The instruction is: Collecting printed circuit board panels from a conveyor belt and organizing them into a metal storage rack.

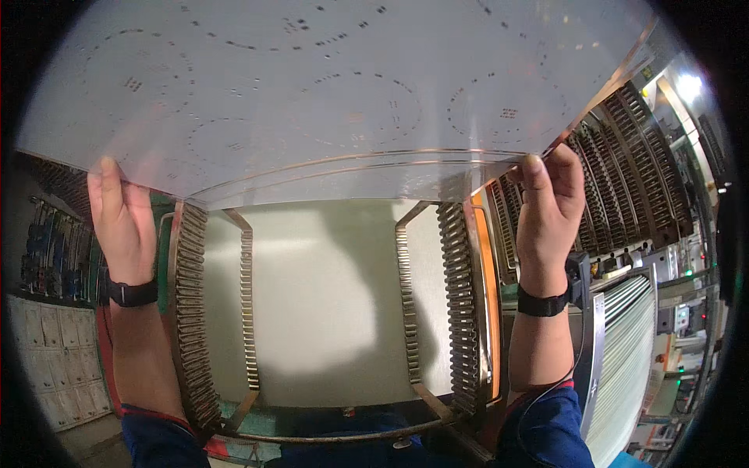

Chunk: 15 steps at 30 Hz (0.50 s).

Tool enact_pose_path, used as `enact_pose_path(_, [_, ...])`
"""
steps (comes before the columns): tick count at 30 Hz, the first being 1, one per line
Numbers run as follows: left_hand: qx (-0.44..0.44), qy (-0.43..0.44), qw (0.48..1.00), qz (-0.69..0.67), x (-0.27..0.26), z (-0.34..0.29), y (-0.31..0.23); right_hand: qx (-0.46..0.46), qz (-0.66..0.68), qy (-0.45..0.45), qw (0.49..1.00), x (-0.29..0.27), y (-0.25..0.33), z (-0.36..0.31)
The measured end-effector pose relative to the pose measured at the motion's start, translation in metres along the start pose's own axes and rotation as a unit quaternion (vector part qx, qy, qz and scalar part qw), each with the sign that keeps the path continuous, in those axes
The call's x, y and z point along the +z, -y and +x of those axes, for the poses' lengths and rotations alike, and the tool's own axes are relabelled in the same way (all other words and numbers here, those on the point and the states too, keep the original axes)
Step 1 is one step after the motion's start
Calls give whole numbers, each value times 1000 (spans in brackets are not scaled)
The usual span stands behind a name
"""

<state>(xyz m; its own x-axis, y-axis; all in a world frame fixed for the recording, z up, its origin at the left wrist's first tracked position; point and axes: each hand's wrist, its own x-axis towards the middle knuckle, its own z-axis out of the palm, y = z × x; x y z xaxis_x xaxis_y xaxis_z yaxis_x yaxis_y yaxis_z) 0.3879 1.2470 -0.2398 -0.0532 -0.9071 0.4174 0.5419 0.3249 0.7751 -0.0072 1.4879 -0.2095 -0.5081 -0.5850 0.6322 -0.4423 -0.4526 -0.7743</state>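
A large flat grey-white panel (312, 86) with rings of small dark marks and copper-coloured edge strips fills the upper part of the view. My left hand (121, 218) pinches its near left corner, thumb on the upper face. At the near right corner my right hand (550, 203) grips it the same way, fingers curled at the edge. Below the panel stands a slotted metal rack (459, 312), with toothed bars on both sides. Between those bars a pale sheet (320, 296) shows, crossed by shadow.
Another slotted rack (624, 171) stands at the right, beyond my right hand. Below it, many thin pale panels (632, 359) are packed on edge in a holder. Grey drawers or lockers (58, 351) line the lower left. A cable runs along my right forearm.
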Motion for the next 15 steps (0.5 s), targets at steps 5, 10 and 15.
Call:
enact_pose_path(5, [-5, -2, 1000, 27, -7, 1, 15, 49, 20, -18, 998, 1, -26, -11])
enact_pose_path(10, [-13, -5, 1000, 11, -11, 5, 19, 60, 14, -19, 998, 1, -22, -4])
enact_pose_path(15, [11, 7, 1000, -4, -9, 8, 18, -2, 7, 8, 1000, 5, -13, 11])
